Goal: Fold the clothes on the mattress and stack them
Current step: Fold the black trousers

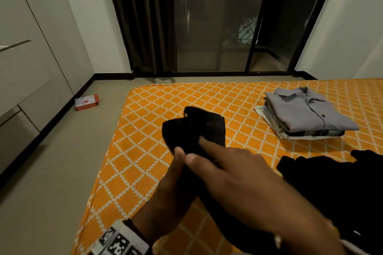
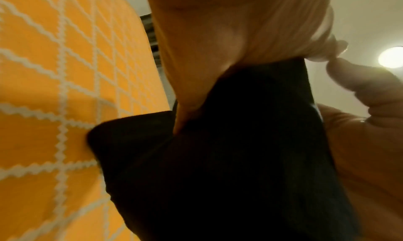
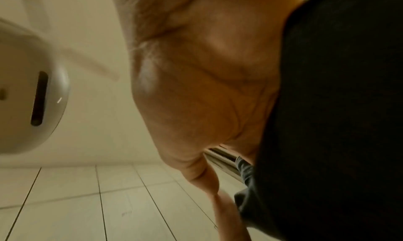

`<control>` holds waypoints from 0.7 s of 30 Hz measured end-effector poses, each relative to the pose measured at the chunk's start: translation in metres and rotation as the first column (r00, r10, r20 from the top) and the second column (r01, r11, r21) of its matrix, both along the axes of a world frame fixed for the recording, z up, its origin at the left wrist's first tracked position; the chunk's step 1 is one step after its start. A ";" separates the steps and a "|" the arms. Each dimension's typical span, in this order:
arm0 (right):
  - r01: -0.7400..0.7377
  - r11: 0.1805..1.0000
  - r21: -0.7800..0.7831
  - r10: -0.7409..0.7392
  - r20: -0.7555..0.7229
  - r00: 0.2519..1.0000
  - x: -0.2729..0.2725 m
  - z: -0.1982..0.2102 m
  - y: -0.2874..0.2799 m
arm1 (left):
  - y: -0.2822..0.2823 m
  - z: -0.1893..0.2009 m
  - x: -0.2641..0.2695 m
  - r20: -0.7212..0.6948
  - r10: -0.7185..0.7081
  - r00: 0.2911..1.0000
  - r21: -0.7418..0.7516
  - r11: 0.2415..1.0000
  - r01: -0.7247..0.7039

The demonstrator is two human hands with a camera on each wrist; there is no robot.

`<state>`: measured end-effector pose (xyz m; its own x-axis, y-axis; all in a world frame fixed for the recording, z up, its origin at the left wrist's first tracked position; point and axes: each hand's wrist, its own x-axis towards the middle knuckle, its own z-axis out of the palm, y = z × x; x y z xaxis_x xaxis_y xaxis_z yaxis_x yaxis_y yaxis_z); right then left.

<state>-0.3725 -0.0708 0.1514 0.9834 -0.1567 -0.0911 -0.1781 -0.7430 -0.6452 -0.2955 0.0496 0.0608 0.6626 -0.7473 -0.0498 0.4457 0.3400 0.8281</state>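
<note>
Black garment (image 1: 194, 130): held up over the near-left part of the mattress (image 1: 238, 97), one end standing above the hands, the rest trailing down and back between both forearms; type of garment not readable, fabric too dark.
Left hand (image 1: 172, 180): thumb and fingers pinched on the cloth from the left side; grip confirmed in left wrist view (image 2: 207, 37), cloth (image 2: 229, 150) running out from under the palm.
Right hand (image 1: 234, 174): close against the left, thumb pressed to the cloth, index finger laid out straight along it; remaining fingers hidden, so full grip cannot be told. Right wrist view shows palm (image 3: 207, 81) against dark fabric (image 3: 338, 106).
Risk, slip: light pinch only; thin cloth likely to slide out if shaken, judged from the small contact area.
Risk, uneven fold: edges invisible black on black, so layers could be misaligned without notice.
Risk, tangle: loose dark heap (image 1: 342, 182) lies just right of the hands, touching or nearly touching the trailing part; lifting could drag it along.
Risk, edge: held close to the mattress's left border; dropped cloth could land on the floor (image 1: 62, 161).
Folded stack (image 1: 306, 114): grey shirt on top, far right, well apart from the hands; path to it unobstructed except the dark heap nearer in.
Surroundings: small red-and-white box (image 1: 87, 102) on the floor by the cabinets; glass door and curtain beyond; none in the way.
</note>
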 end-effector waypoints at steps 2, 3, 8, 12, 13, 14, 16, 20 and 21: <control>-0.057 0.980 -0.192 0.041 -0.084 0.996 0.010 -0.021 0.016 | 0.010 -0.009 0.008 -0.164 -0.035 0.986 0.098 0.994 0.051; -0.106 0.978 -0.179 0.079 -0.155 0.985 0.021 -0.044 0.021 | 0.018 -0.018 0.017 -0.248 -0.028 0.968 0.189 0.979 0.077; -0.618 0.786 0.029 0.509 -0.597 0.620 0.053 -0.141 0.051 | 0.051 -0.070 0.050 -0.496 0.221 0.840 0.483 0.874 0.055; -0.456 0.861 0.223 0.505 -0.286 0.814 0.061 -0.144 0.046 | 0.055 -0.095 0.056 -0.225 0.269 0.936 0.660 0.750 -0.057; -0.352 0.897 0.266 0.406 -0.184 0.895 0.064 -0.146 0.030 | 0.054 -0.101 0.058 -0.158 0.286 0.945 0.684 0.722 -0.104; -0.185 0.942 0.279 0.211 -0.065 0.975 0.068 -0.150 0.008 | 0.054 -0.107 0.058 -0.120 0.300 0.946 0.690 0.711 -0.138; 0.277 0.942 0.191 -0.303 0.129 0.944 0.071 -0.167 -0.042 | 0.052 -0.120 0.058 -0.057 0.305 0.951 0.685 0.705 -0.185; 0.548 0.834 0.054 -0.546 -0.055 0.836 0.061 -0.186 -0.103 | 0.046 -0.134 0.061 0.046 0.326 0.944 0.657 0.702 -0.274; 0.503 0.824 0.262 -0.485 -0.135 0.864 0.058 -0.183 -0.108 | 0.046 -0.134 0.063 0.043 0.329 0.943 0.651 0.707 -0.276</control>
